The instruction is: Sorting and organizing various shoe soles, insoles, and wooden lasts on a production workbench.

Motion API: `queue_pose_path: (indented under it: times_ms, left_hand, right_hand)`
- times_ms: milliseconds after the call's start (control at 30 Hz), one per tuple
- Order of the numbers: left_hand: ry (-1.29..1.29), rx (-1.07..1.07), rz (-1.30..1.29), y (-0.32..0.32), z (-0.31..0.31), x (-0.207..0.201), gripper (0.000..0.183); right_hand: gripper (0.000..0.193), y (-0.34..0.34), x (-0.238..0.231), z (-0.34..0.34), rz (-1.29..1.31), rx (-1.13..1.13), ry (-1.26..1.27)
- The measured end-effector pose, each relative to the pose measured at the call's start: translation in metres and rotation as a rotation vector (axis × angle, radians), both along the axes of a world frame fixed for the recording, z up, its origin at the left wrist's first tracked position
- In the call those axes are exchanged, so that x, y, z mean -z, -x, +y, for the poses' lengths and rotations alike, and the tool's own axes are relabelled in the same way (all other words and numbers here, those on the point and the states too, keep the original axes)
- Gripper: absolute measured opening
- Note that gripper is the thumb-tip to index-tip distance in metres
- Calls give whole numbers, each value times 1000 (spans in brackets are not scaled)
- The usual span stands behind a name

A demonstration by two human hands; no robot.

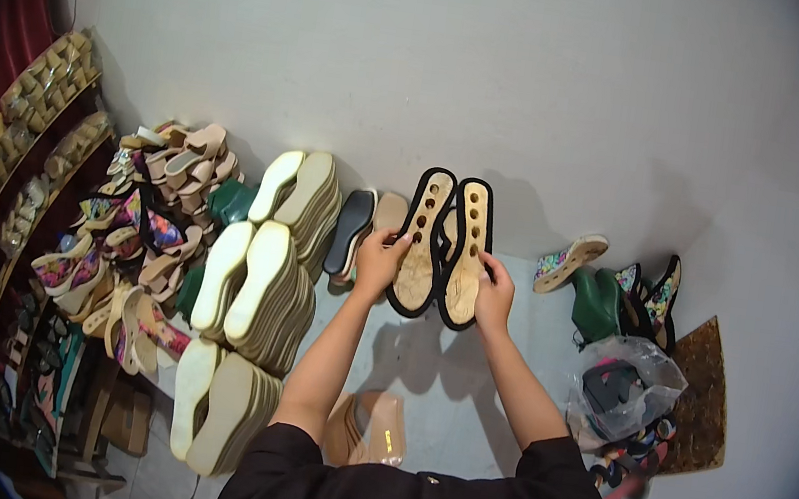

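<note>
My left hand (378,263) grips a tan shoe sole (417,284) with a black rim and a row of round holes along its upper part. A matching sole (460,296) is pinched at its right edge by my right hand (496,297). The two soles are held side by side, raised over the pale tabletop (443,381), with their lower ends close together. Each thumb lies over the sole's edge; the other fingers are mostly hidden. Behind the pair, another black-edged part shows in the gap, but I cannot tell what it belongs to.
Stacks of cream soles (264,282) stand to the left, beside a heap of wedge sandals (155,227). Dark and tan soles (351,233) lean near my left hand. A clear bag (629,386) and green pieces (596,306) lie right. A transparent-sided wedge (381,429) sits near me.
</note>
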State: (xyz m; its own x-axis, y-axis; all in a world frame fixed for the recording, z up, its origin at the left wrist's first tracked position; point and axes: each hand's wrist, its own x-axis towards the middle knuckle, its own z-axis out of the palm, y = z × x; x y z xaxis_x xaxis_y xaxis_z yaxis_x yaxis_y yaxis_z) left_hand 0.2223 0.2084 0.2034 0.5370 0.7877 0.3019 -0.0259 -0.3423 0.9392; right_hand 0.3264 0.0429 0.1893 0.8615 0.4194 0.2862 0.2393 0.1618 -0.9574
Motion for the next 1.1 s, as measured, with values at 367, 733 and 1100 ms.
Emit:
queue_pose_path:
  times_ms: [367, 733, 1100]
  left_hand:
    - [80, 25, 393, -92, 108, 96, 33]
    - [470, 243, 318, -94, 134, 110, 33]
    - [588, 195, -6, -23, 50, 36, 52]
  right_hand:
    - [39, -95, 46, 95, 115, 55, 442]
    - [40, -114, 51, 95, 231, -67, 263]
    - [71, -60, 21, 48, 128, -89, 289]
